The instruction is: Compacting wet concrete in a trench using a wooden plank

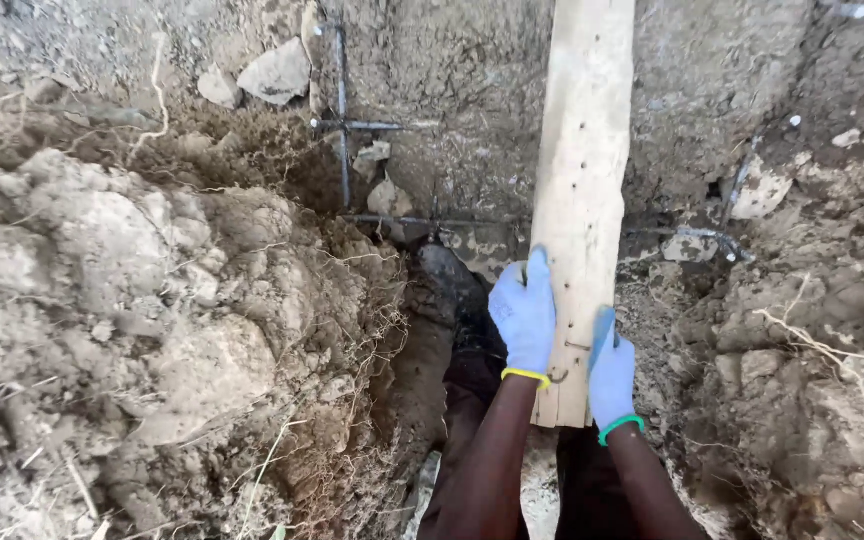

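Where the trench narrows, a wooden plank (pixel 580 200) stands upright against the earth wall (pixel 722 80) — gloved left hand (pixel 524 312) and right hand (pixel 610 372) each clasp its lower edges; rebar (pixel 344 125) behind.

Rebar (pixel 343 125), stones (pixel 274 72), roots (pixel 832 365)

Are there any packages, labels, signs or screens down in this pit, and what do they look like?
None in view. 
The pale wooden plank held by both hands in light blue gloves, left and right, carries no label, only small nail holes. 
Around it are brown soil clods and dark steel rebar.
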